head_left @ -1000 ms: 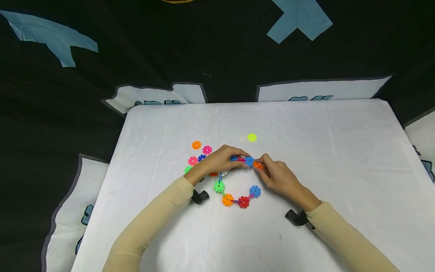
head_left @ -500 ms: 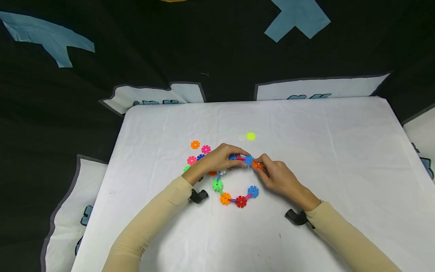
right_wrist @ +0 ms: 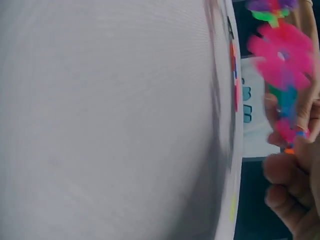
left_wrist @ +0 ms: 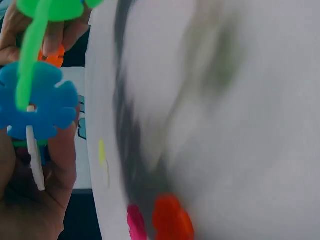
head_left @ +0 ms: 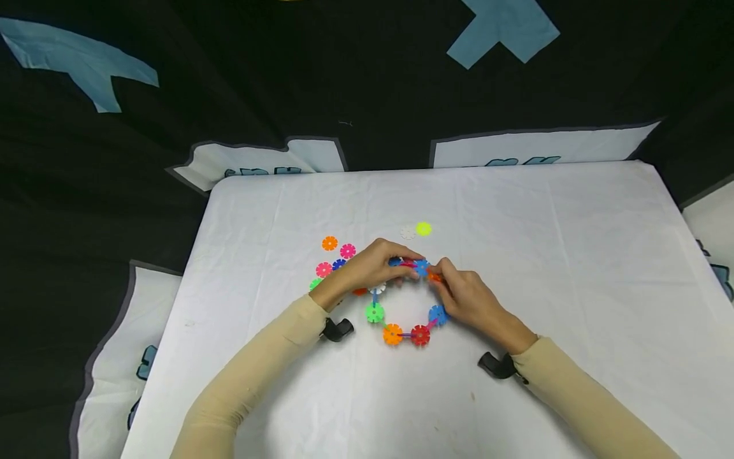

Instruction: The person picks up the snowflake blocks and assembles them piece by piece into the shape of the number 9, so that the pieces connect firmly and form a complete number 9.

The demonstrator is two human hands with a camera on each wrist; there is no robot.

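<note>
A chain of colourful notched plastic discs, joined edge to edge, hangs in a loop between the two hands. My left hand (head_left: 375, 262) grips its upper stretch, fingers and thumb around the part beside a blue disc (head_left: 422, 268). An orange disc (head_left: 434, 278) at that disc's right edge is pinched by the thumb and fingers of my right hand (head_left: 471, 299). Below hang a green disc (head_left: 375, 313), another orange one (head_left: 392, 335), a red disc (head_left: 420, 335) and a blue end disc (head_left: 438, 315) close to the right hand. The left palm hides some discs in the head view.
Loose discs lie left of the left hand, among them an orange disc (head_left: 329, 243) and a pink disc (head_left: 323, 270). Farther back are a yellow disc (head_left: 424, 229) and a white one (head_left: 408, 234). A white cloth (head_left: 545, 255) covers the table; a dark curtain (head_left: 378, 83) stands behind.
The hanging lower part of the chain has swung to the right and slightly up, its blue end disc now nearer the right hand. Both hands keep their hold almost in place.
</note>
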